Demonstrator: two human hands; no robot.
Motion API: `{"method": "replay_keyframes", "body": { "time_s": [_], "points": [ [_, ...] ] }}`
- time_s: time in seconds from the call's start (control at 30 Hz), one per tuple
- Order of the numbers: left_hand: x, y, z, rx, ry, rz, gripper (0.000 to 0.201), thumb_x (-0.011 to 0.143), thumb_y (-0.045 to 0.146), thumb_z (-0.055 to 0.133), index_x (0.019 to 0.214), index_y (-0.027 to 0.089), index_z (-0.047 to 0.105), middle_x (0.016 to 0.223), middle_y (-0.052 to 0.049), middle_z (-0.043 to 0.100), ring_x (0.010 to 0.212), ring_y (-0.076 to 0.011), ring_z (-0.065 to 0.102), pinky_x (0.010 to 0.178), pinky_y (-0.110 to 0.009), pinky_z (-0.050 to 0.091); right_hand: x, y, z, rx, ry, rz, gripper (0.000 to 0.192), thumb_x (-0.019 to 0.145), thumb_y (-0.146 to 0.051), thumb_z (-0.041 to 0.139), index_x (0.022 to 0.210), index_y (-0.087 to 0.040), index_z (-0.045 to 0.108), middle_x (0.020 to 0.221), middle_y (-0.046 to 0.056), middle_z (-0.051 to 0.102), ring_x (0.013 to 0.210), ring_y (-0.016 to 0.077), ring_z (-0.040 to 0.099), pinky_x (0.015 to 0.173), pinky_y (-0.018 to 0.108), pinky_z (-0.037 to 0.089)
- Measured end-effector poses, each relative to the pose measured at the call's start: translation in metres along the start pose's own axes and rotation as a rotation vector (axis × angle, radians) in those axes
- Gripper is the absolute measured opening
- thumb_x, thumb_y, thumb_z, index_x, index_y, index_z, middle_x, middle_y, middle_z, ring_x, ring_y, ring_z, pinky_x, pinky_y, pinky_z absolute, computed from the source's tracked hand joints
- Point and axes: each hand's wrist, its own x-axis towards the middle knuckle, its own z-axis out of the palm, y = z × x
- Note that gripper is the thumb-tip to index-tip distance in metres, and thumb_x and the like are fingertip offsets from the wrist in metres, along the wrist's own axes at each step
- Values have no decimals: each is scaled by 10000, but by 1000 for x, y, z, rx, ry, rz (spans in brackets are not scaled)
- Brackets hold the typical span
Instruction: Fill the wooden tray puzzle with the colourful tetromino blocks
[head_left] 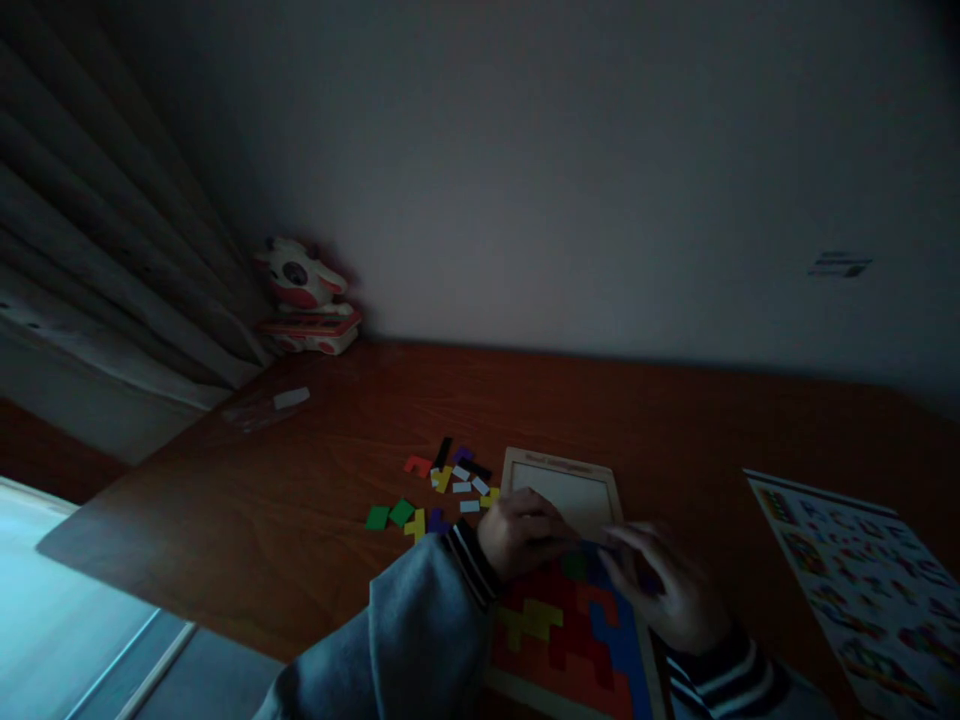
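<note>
A wooden puzzle board [559, 468] lies on the brown table [315, 520] in front of me. Its near part is filled with red, yellow and blue block pieces [559, 630]; its far part is bare. My left hand [521, 530] rests curled on the board's left side, fingers bent over the pieces. Just right of it, my right hand [664, 590] hovers over the board with fingers spread, and its fingertips pinch something small and dark that the dim light keeps me from making out. Loose coloured pieces [442, 490] lie scattered left of the board.
A printed colour sheet [862, 580] lies at the right. A red and white toy [304, 295] sits in the far corner by the curtain [97, 270]. A small clear bag [270, 408] lies on the table's left part. The table's left edge drops off toward a lit floor.
</note>
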Motion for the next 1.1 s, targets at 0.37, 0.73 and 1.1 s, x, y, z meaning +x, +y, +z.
{"method": "replay_keyframes", "body": {
  "time_s": [0.37,0.73,1.1],
  "points": [
    [-5,7,12,136,-43,165,286,968,360,518,1131,193,683,958,-76,737,879,-147,689,834,-249,564,-1,-1,-1,43,-19,-118,131,845,-221,625,957,-263,680,788,24,710,685,158,695,625,235,577],
    [-40,-42,-106,931,108,-433,202,897,329,599,1027,211,699,1067,-86,696,962,-246,645,869,-377,535,-5,7,-5,-78,91,-29,75,880,-308,600,880,-241,634,792,31,686,690,174,687,646,256,548],
    [-60,-61,-132,863,-42,-823,296,892,377,579,1155,286,677,1123,-41,718,1036,-261,662,853,-339,499,-8,20,-11,-43,248,347,237,857,-454,591,778,-231,569,671,6,595,571,156,584,525,256,457]
  ]
}}
